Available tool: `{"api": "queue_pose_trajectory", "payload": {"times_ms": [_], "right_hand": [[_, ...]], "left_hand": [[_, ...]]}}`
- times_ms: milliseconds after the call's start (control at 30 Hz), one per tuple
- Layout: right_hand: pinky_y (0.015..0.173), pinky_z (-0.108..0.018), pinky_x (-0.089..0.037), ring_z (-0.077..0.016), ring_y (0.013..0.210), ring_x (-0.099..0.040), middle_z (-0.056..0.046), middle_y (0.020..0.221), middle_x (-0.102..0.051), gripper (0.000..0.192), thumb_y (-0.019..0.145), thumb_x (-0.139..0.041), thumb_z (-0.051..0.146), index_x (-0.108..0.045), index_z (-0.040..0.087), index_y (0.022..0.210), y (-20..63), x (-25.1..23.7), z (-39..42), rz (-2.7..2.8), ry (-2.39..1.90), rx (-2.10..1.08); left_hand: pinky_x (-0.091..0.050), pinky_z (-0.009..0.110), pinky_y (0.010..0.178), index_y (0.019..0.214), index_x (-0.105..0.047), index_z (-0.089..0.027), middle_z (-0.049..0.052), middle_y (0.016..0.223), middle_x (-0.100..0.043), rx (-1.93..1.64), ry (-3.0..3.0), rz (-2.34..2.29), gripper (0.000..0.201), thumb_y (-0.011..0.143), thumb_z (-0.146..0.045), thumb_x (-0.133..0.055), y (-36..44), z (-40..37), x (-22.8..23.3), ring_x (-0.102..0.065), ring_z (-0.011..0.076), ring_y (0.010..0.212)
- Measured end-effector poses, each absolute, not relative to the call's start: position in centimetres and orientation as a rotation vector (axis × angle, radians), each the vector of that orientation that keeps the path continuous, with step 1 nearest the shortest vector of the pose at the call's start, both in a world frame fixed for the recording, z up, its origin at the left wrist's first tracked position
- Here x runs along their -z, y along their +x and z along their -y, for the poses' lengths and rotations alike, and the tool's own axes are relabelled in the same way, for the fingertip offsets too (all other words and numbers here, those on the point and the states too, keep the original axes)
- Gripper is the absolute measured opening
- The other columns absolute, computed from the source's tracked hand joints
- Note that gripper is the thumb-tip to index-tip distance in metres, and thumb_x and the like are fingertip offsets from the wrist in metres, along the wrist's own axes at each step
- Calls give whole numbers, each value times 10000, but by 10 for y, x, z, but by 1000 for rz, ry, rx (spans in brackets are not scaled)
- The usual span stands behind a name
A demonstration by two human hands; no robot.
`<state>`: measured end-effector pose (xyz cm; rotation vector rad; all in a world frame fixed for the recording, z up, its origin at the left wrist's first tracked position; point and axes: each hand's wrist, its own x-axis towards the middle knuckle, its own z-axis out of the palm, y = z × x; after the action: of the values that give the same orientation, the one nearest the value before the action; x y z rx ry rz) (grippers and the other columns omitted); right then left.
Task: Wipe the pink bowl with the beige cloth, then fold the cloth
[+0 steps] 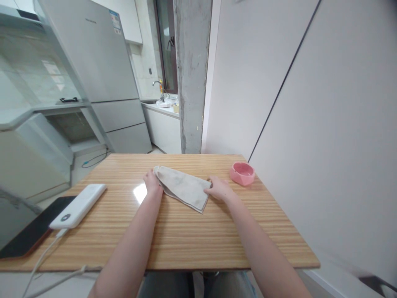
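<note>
Mid-fold, apparently: left hand [152,182] pins the near-left edge of a beige cloth [184,187] flat on the table [186,236], right hand [219,188] pinches its right corner; next likely needs that corner drawn across squarely.

Home kitchen, tall fridge [102,70], sink with faucet [159,89] on the counter [161,109], wooden table [186,231]

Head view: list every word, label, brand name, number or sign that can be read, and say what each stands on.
Nothing can be read.
Tall silver-grey fridge: a small brand mark near the top of the door, too small to read.
Blue-and-white sticker on the fridge's upper right: blurred.
White rectangular power bank: round mark only, no letters.
Beige folded cloth, pink round dish: no text.
</note>
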<state>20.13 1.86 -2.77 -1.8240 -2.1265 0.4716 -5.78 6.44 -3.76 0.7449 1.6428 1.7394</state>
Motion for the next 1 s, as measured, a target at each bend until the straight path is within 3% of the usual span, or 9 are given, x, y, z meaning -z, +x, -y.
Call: {"api": "queue_pose_trajectory", "payload": {"times_ms": [67, 133, 233, 333, 433, 567, 667, 867, 1000], "right_hand": [[726, -284, -394, -190, 806, -606, -44, 879, -679, 237, 690, -619, 256, -632, 174, 912, 201, 28, -22, 2174, -1770, -630], [668, -258, -395, -174, 758, -603, -37, 843, -676, 170, 704, -574, 189, -630, 167, 864, 203, 29, -27, 2140, -1735, -688], [713, -260, -418, -187, 866, -615, -80, 974, -673, 245, 792, -487, 178, -596, 158, 1011, 208, 31, -36, 1860, -1820, -517], [786, -288, -432, -216, 973, -615, -124, 1060, -658, 375, 866, -437, 262, -485, 149, 1220, 215, 33, -40, 1679, -1940, -403], [814, -317, -440, -259, 1018, -606, -164, 1096, -644, 555, 814, -522, 268, -379, 119, 1330, 217, 35, -39, 1761, -1996, -385], [844, -311, -436, -243, 1048, -594, -168, 1141, -621, 588, 786, -468, 118, -348, 122, 1361, 217, 39, -40, 1832, -2004, -303], [866, -298, -429, -223, 1064, -583, -166, 1136, -619, 526, 799, -406, 77, -404, 114, 1323, 218, 41, -42, 1817, -1994, -263], [843, -308, -440, -238, 1030, -600, -163, 1091, -636, 471, 787, -501, 147, -452, 115, 1254, 222, 41, -41, 1811, -2047, -305], [807, -303, -443, -238, 988, -619, -144, 1019, -660, 410, 777, -547, 162, -482, 128, 1181, 224, 39, -40, 1790, -2086, -339]], "left_hand": [[-491, 245, 652, 1013, -417, -203, 35, 911, -558, -1756, 704, -1681, 307, 758, -352, -500, -55, -64, 40, -595, 130, 788], [-493, 244, 708, 1121, -381, -202, 61, 1015, -564, -1694, 788, -1734, 438, 722, -269, -550, -49, -63, 41, -600, 131, 848], [-493, 276, 758, 1154, -403, -170, 96, 1042, -586, -1494, 993, -1797, 449, 714, -151, -490, -44, -61, 41, -609, 160, 898], [-466, 337, 844, 1163, -450, -159, 123, 1057, -605, -1333, 1252, -1854, 503, 670, -133, -547, -44, -56, 39, -596, 232, 996], [-418, 404, 905, 1217, -442, -148, 178, 1114, -605, -955, 1669, -2018, 526, 722, -261, -576, -45, -49, 35, -555, 313, 1096], [-433, 395, 837, 1251, -408, -161, 195, 1122, -622, -636, 1761, -2153, 432, 834, -269, -399, -46, -44, 31, -596, 314, 1048], [-440, 375, 795, 1239, -399, -155, 196, 1082, -640, -521, 1793, -2205, 438, 810, -240, -419, -45, -44, 29, -616, 307, 1010], [-440, 406, 769, 1045, -506, -155, 203, 1004, -654, -407, 1832, -2272, 399, 830, -474, -402, -43, -42, 28, -616, 343, 973], [-440, 356, 735, 935, -525, -170, 171, 937, -662, -429, 1854, -2260, 189, 825, -275, -413, -49, -45, 30, -627, 304, 937]]}}
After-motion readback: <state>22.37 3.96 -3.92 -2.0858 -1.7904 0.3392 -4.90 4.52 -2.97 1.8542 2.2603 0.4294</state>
